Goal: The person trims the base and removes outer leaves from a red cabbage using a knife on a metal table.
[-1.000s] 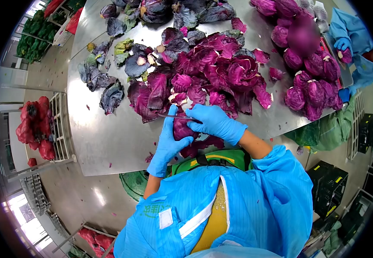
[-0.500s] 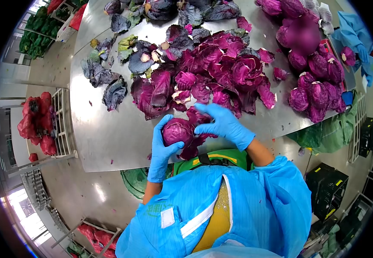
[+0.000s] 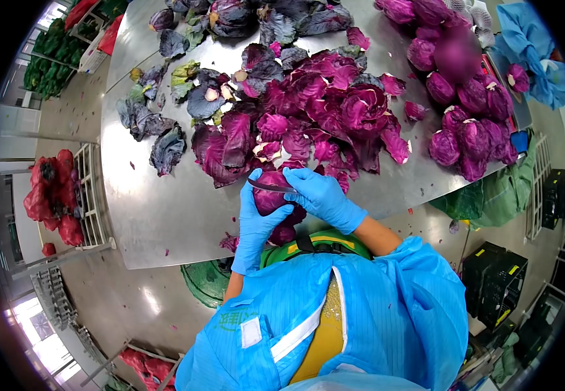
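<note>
Leaf heap (image 3: 321, 98): loose red cabbage leaves, piled on a stainless-steel table (image 3: 158, 225); reference for all places below.

Red cabbage head (image 3: 268, 201): one, round, purple; just on the wearer's side of the leaf heap, between two gloved hands.

Left hand (image 3: 257, 225): blue glove; thumb and fingers curved around the head's left and near sides, gripping it.

Right hand (image 3: 324, 199): blue glove; fingers bent towards the thumb, pinching one end of a curved strip (image 3: 272, 187), thin and dark, lying across the head. Leaf edge or blade: cannot tell.

Leaf pieces (image 3: 282, 234): purple, nearer the wearer than the leaf heap, beside the held head.

Dark outer leaves (image 3: 168, 151): greyish purple, some green, scattered left of the leaf heap.

Untrimmed cabbage (image 3: 230, 18): one, dark-leaved, beyond the leaf heap.

Red cabbages (image 3: 474, 138): a group, purple, stacked right of the leaf heap.

Blue sleeve (image 3: 523, 29): another person's, far right of the leaf heap, past the stacked group.

Red mesh sacks (image 3: 51, 189): filled, far left of the leaf heap, off the table.
</note>
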Demonstrator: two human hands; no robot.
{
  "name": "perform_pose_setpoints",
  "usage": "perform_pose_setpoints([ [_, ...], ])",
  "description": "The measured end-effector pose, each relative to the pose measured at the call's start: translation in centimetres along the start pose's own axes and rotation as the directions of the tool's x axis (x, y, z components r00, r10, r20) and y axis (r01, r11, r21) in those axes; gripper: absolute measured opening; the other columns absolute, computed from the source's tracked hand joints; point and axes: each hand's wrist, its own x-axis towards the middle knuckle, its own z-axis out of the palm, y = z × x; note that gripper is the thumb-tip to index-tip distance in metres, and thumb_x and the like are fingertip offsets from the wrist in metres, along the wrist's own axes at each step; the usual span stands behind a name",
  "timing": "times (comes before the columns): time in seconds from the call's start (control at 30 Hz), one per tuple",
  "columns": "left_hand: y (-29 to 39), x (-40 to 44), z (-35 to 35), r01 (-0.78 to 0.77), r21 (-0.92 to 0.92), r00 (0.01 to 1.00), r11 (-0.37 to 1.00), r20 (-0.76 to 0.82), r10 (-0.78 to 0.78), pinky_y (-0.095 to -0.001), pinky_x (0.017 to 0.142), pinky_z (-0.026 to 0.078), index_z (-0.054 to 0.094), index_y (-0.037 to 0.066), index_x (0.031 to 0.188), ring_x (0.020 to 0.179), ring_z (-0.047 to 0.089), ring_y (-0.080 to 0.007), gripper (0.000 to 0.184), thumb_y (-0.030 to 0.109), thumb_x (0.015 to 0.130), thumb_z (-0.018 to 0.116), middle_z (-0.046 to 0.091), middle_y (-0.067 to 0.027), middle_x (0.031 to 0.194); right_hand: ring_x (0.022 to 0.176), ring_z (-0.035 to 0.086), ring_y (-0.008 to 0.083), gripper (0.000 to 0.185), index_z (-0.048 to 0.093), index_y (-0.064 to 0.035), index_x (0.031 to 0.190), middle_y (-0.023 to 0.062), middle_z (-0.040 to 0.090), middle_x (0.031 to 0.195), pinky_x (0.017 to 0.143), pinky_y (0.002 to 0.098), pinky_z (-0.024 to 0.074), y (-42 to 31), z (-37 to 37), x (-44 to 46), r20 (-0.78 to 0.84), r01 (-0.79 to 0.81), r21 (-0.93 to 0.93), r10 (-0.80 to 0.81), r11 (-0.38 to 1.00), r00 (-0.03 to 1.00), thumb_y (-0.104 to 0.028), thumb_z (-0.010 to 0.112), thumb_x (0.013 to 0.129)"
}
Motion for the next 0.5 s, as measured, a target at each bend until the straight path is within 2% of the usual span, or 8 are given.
perform_pose_setpoints([
  [0.07, 0.2, 0.1, 0.1, -0.015, -0.042, 1.000, 0.999, 0.001, 0.015, -0.0387, 0.107, 0.039, 0.032, 0.003, 0.143, 0.127, 0.045, -0.0247, 0.102, 0.022, 0.061, 0.091, 0.041, -0.0128, 0.142, 0.072, 0.064, 0.0233, 0.028, 0.065, -0.0072, 0.104, 0.0090, 0.063, 0.091, 0.054, 0.0338, 0.0512, 1.1, 0.4, 0.1, -0.049, 0.032, 0.003, -0.032, 0.999, 0.998, -0.024, 0.069, 0.082],
  [0.17, 0.9, -0.6, 0.4, -0.072, -0.018, 0.997, 0.997, -0.027, 0.071, -0.0385, 0.107, 0.038, 0.032, 0.003, 0.142, 0.127, 0.045, -0.0246, 0.103, 0.022, 0.060, 0.091, 0.042, -0.0130, 0.141, 0.063, 0.059, 0.0224, 0.010, 0.062, -0.0111, 0.087, 0.0088, 0.057, 0.078, 0.049, 0.0334, 0.0482, 2.3, 0.2, 0.7, 0.029, 0.078, -0.234, -0.073, 0.969, 0.997, -0.020, 0.066, 0.083],
  [0.2, 1.1, -0.8, 0.6, -0.090, -0.021, 0.995, 0.996, -0.041, 0.089, -0.0386, 0.107, 0.039, 0.033, 0.003, 0.142, 0.126, 0.046, -0.0242, 0.102, 0.021, 0.060, 0.091, 0.043, -0.0128, 0.139, 0.058, 0.055, 0.0220, 0.012, 0.056, -0.0137, 0.078, 0.0090, 0.052, 0.072, 0.048, 0.0345, 0.0468, 3.9, 0.8, 1.0, -0.063, 0.087, -0.355, -0.116, 0.931, 0.991, -0.020, 0.063, 0.084],
  [0.23, 1.2, -1.1, 0.7, -0.107, -0.021, 0.993, 0.994, -0.054, 0.106, -0.0386, 0.106, 0.040, 0.033, 0.003, 0.142, 0.125, 0.047, -0.0238, 0.101, 0.020, 0.060, 0.091, 0.044, -0.0125, 0.138, 0.062, 0.058, 0.0232, 0.011, 0.059, -0.0116, 0.082, 0.0092, 0.052, 0.072, 0.050, 0.0349, 0.0479, 6.0, 0.7, 0.9, 0.073, 0.006, -0.581, 0.046, 0.814, 0.996, -0.021, 0.063, 0.085],
  [0.3, -0.5, -1.6, 0.1, -0.076, -0.185, 0.990, 0.980, -0.132, 0.052, -0.0403, 0.104, 0.043, 0.035, 0.004, 0.141, 0.123, 0.049, -0.0252, 0.098, 0.019, 0.060, 0.089, 0.045, -0.0130, 0.137, 0.067, 0.061, 0.0250, 0.022, 0.063, -0.0089, 0.096, 0.0099, 0.056, 0.076, 0.055, 0.0354, 0.0503, 8.2, -0.4, 1.0, -0.217, -0.192, -0.316, 0.126, 0.929, 0.968, -0.028, 0.065, 0.086],
  [0.4, 1.4, -1.1, -0.5, 0.136, -0.619, 0.952, 0.773, -0.133, -0.275, -0.0454, 0.103, 0.046, 0.032, 0.004, 0.144, 0.121, 0.052, -0.0292, 0.099, 0.016, 0.062, 0.087, 0.045, -0.0146, 0.137, 0.079, 0.066, 0.0239, 0.046, 0.062, -0.0010, 0.117, 0.0115, 0.064, 0.090, 0.069, 0.0339, 0.0532, 3.2, -3.4, 2.5, -0.032, -0.368, 0.119, 0.374, 0.922, 0.927, -0.031, 0.072, 0.084],
  [0.43, 1.5, -0.9, -0.5, 0.131, -0.658, 0.949, 0.741, -0.133, -0.286, -0.0460, 0.103, 0.046, 0.032, 0.004, 0.144, 0.120, 0.052, -0.0297, 0.099, 0.016, 0.062, 0.086, 0.045, -0.0148, 0.137, 0.083, 0.065, 0.0218, 0.065, 0.056, -0.0010, 0.128, 0.0133, 0.063, 0.098, 0.074, 0.0316, 0.0523, 1.8, -3.8, 2.5, 0.142, -0.382, 0.133, 0.364, 0.914, 0.920, -0.040, 0.076, 0.080],
  [0.5, 1.7, -0.2, -0.4, 0.117, -0.732, 0.947, 0.671, -0.122, -0.298, -0.0471, 0.103, 0.046, 0.031, 0.005, 0.145, 0.120, 0.052, -0.0307, 0.098, 0.015, 0.063, 0.085, 0.046, -0.0152, 0.136, 0.092, 0.063, 0.0307, 0.074, 0.055, -0.0063, 0.129, 0.0158, 0.060, 0.101, 0.076, 0.0389, 0.0520, -0.6, -2.2, 1.9, 0.122, -0.274, 0.278, 0.249, 0.921, 0.961, -0.053, 0.074, 0.074],
])
